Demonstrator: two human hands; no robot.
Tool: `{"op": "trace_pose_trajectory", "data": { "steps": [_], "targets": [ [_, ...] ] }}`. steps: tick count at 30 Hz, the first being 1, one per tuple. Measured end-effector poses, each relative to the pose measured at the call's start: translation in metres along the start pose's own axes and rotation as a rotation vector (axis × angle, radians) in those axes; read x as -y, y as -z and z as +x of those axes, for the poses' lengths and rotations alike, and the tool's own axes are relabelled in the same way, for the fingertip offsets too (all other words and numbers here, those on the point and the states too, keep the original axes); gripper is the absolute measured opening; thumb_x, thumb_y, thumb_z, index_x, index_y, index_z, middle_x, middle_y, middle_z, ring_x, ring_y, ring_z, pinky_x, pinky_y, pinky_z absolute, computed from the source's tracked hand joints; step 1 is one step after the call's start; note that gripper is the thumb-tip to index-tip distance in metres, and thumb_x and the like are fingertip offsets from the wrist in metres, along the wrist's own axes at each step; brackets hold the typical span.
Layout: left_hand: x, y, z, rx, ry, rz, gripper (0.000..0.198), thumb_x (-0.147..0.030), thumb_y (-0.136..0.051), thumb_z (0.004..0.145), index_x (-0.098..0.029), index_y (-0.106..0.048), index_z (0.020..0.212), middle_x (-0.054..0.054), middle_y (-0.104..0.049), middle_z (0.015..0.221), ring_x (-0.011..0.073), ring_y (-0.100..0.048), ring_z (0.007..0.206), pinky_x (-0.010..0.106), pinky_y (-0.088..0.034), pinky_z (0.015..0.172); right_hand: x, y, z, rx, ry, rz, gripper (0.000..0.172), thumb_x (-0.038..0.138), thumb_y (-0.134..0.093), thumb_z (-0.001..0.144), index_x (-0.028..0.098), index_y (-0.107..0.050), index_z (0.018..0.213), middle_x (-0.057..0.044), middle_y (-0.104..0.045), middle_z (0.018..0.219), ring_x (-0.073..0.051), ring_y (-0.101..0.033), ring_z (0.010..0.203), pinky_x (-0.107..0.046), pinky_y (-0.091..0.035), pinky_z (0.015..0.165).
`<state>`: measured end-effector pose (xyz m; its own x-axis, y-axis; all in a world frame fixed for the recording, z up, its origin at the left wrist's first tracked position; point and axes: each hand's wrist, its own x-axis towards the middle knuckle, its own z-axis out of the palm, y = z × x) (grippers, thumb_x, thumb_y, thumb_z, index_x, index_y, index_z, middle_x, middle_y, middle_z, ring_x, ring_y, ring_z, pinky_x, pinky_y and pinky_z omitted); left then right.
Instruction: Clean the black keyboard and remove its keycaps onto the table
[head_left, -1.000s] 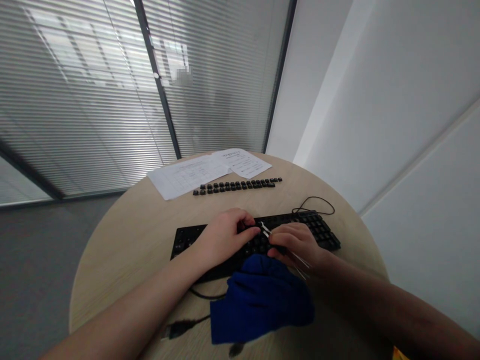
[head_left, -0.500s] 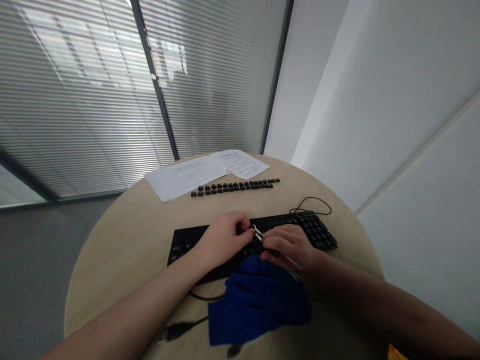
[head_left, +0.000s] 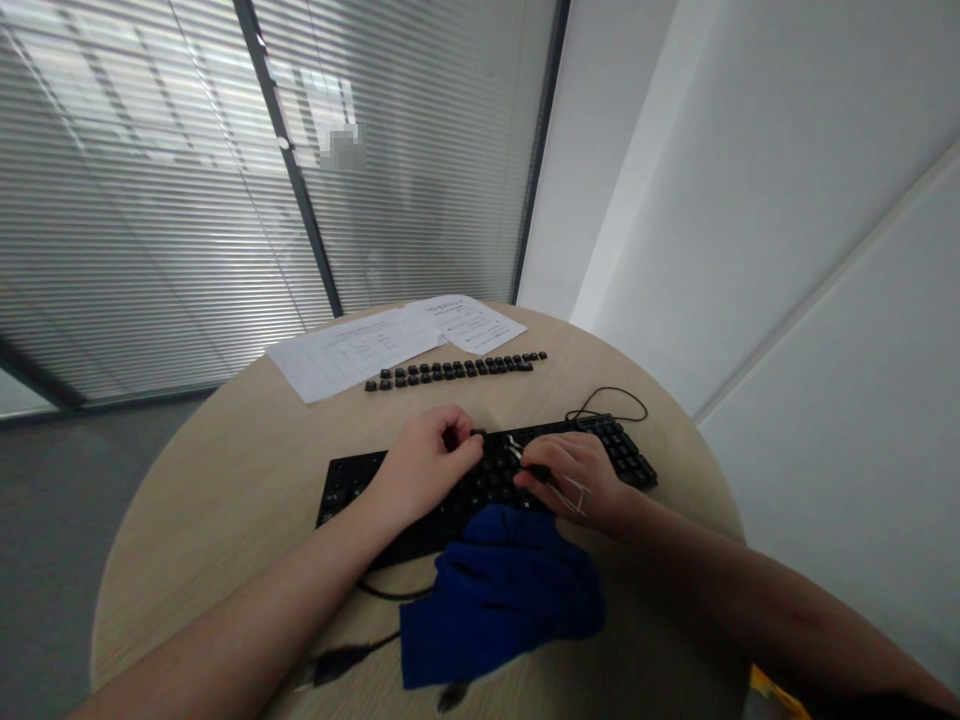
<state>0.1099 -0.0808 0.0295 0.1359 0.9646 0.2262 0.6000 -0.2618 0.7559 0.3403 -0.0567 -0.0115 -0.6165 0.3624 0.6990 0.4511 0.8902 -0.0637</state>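
Observation:
A black keyboard (head_left: 420,530) lies across the round table, some of its keys off. My left hand (head_left: 426,455) is over its middle, thumb and forefinger pinched on a small black keycap (head_left: 478,433). My right hand (head_left: 574,475), just to the right, is closed on a keycap puller with thin wire loops (head_left: 514,447); one wire end points at the keyboard and the other sticks out below the palm. A blue cloth (head_left: 502,590) lies crumpled against the keyboard's near edge.
Two rows of black keycaps (head_left: 457,371) stand beyond the keyboard. Behind them lie printed paper sheets (head_left: 352,350). A thin cable (head_left: 626,390) loops at the keyboard's far right, and a USB plug (head_left: 337,663) lies at the near left of the wooden table (head_left: 187,560).
My hands have moved apart. The left has drawn away from the wire end with a keycap in its fingers; the puller has turned within my right hand. The view has shifted slightly.

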Motion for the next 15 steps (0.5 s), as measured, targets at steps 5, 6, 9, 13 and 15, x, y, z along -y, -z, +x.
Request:
{"op": "trace_pose_trajectory", "data": {
  "steps": [5, 6, 9, 13, 15],
  "targets": [
    [0.000, 0.016, 0.003, -0.031, -0.031, -0.073, 0.022, -0.040, -0.058, 0.082, -0.019, -0.058, 0.076, -0.001, -0.058, 0.070, 0.0149, -0.053, 0.064, 0.028, -0.043, 0.060, -0.022, 0.009, -0.002, 0.013, -0.260, -0.131, 0.023, 0.040, -0.050, 0.097, 0.022, -0.062, 0.089, -0.005, -0.070, 0.078, -0.018, -0.063, 0.067, -0.029, -0.040, 0.061],
    [-0.001, 0.016, 0.002, -0.015, -0.046, -0.084, 0.022, -0.040, -0.059, 0.082, -0.019, -0.059, 0.078, -0.001, -0.059, 0.072, 0.0153, -0.054, 0.065, 0.029, -0.043, 0.061, -0.024, 0.012, -0.002, 0.019, -0.274, -0.128, 0.024, 0.041, -0.050, 0.097, 0.021, -0.062, 0.089, -0.006, -0.069, 0.079, -0.018, -0.062, 0.068, -0.030, -0.040, 0.061],
    [-0.003, 0.011, 0.000, 0.051, -0.068, -0.112, 0.022, -0.040, -0.059, 0.083, -0.018, -0.061, 0.080, 0.000, -0.060, 0.073, 0.0151, -0.054, 0.067, 0.028, -0.043, 0.061, -0.023, 0.017, 0.001, 0.056, -0.237, -0.094, 0.029, 0.040, -0.045, 0.099, 0.021, -0.060, 0.082, -0.005, -0.063, 0.074, -0.018, -0.057, 0.067, -0.030, -0.039, 0.063],
    [-0.002, 0.000, -0.001, 0.117, -0.049, -0.160, 0.023, -0.040, -0.062, 0.081, -0.018, -0.062, 0.079, -0.001, -0.058, 0.072, 0.0142, -0.053, 0.065, 0.027, -0.041, 0.059, -0.016, 0.018, 0.007, 0.029, -0.166, -0.130, 0.034, 0.031, -0.036, 0.101, 0.020, -0.060, 0.078, -0.007, -0.063, 0.081, -0.020, -0.055, 0.077, -0.034, -0.042, 0.072],
    [0.000, -0.003, -0.001, 0.135, -0.032, -0.204, 0.024, -0.041, -0.062, 0.080, -0.017, -0.063, 0.080, -0.001, -0.058, 0.071, 0.0136, -0.052, 0.065, 0.027, -0.041, 0.059, -0.016, 0.015, 0.007, -0.010, -0.138, -0.133, 0.027, 0.026, -0.039, 0.100, 0.019, -0.063, 0.091, -0.010, -0.066, 0.096, -0.022, -0.057, 0.088, -0.038, -0.045, 0.080]
  ]
}}
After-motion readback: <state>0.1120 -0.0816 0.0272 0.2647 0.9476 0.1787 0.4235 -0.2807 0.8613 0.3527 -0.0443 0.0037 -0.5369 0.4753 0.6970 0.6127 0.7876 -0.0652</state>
